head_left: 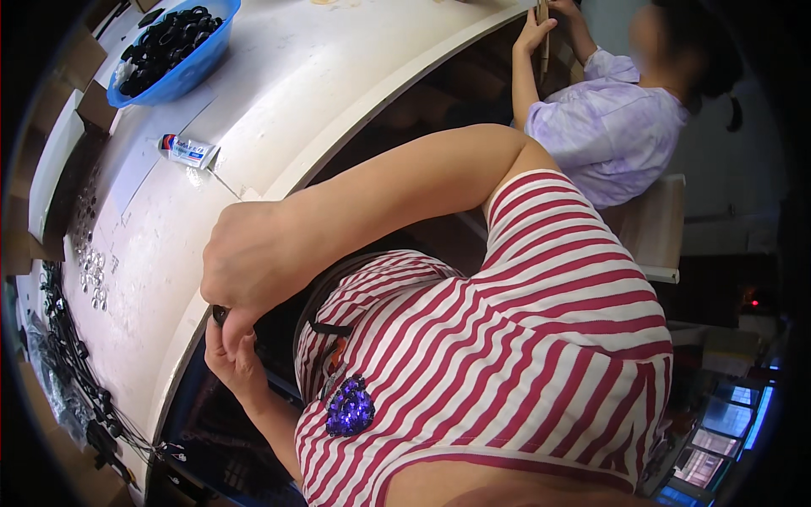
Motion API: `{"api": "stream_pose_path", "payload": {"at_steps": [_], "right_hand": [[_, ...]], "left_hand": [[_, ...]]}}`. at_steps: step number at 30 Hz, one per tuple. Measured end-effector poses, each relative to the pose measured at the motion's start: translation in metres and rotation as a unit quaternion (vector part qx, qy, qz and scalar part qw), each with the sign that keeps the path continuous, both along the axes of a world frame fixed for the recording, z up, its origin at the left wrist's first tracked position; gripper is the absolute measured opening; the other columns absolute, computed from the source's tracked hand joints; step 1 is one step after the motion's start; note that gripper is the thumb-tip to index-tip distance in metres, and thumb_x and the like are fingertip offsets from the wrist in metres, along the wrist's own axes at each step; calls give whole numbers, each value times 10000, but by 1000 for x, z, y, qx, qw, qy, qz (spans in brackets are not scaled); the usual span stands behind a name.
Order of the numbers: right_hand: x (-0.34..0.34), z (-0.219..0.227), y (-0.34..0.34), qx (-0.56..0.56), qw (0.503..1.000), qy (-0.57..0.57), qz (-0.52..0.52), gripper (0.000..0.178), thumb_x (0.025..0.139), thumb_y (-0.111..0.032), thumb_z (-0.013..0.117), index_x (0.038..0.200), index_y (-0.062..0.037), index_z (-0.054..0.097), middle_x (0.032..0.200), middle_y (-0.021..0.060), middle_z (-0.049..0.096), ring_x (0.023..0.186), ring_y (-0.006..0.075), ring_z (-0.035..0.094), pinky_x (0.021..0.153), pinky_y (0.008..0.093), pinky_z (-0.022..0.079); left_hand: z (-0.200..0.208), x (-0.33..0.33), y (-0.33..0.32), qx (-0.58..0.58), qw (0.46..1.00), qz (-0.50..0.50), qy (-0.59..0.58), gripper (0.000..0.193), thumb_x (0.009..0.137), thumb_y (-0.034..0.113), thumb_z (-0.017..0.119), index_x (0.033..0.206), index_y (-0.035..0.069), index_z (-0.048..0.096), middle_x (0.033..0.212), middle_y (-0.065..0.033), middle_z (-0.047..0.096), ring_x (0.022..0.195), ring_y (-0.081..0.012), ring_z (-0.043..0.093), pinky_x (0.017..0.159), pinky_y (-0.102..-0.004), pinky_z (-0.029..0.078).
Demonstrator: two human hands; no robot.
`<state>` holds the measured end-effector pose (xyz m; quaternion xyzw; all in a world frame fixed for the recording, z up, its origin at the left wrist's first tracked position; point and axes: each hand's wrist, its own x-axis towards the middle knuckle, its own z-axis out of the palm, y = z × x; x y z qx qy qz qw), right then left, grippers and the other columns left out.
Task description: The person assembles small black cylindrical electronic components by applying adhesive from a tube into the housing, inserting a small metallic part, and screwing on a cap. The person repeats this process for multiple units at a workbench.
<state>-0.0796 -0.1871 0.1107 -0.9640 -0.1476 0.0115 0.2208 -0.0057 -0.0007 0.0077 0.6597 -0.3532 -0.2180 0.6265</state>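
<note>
Small black piece point(220, 315): pinched between both hands at the smooth white table point(144, 296), shape mostly hidden
Hands: together, right hand point(245, 262) curled over left hand point(233, 363)
Basin point(190, 87): blue plastic, heaped with black loops point(167, 49)
Squeeze tube point(187, 152): white, flat-ended

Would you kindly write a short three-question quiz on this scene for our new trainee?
1. True or false: the blue basin holds a heap of black pieces.

2. Which thing lies on the table between the blue basin and the person's right hand?
A) a pair of scissors
B) a white tube
C) a folded glove

3. Fill in the blank: the right hand and the left hand meet at a small piece whose colour is ____.

Key: 1. True. 2. B. 3. Black.
</note>
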Motion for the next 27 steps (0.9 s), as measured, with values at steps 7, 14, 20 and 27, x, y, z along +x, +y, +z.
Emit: {"api": "stream_pose_path", "payload": {"at_steps": [7, 14, 20, 27], "right_hand": [[4, 3, 4, 3, 999, 15, -29, 490, 774, -482, 550, 724, -1, 627, 682, 167, 616, 680, 326, 613, 608, 410, 479], [4, 9, 5, -23, 998, 48, -31, 446, 751, -448, 583, 778, -5, 622, 699, 174, 617, 696, 329, 614, 630, 401, 485], [2, 6, 6, 18, 999, 7, -29, 470, 764, -456, 569, 806, 11, 608, 694, 176, 615, 685, 334, 613, 622, 420, 478], [3, -66, 26, 287, 954, -18, -81, 535, 819, -524, 512, 909, 3, 530, 811, 173, 613, 792, 327, 594, 674, 399, 462]], "left_hand": [[-6, 2, 1, -27, 999, 29, -12, 304, 853, 275, 584, 954, -11, 557, 692, 33, 476, 564, -18, 366, 497, -162, 239], [-6, 1, 0, -1, 999, 30, -28, 214, 845, 162, 573, 973, -8, 558, 676, 46, 466, 557, -19, 364, 491, -160, 243], [3, -4, -1, -31, 997, 70, 1, 221, 859, 203, 568, 896, -15, 564, 679, 29, 479, 606, -33, 402, 531, -168, 284], [37, 0, -15, -336, 914, 84, 209, 427, 865, 373, 547, 1046, 1, 442, 643, 39, 288, 544, -72, 255, 485, -218, 217]]}}
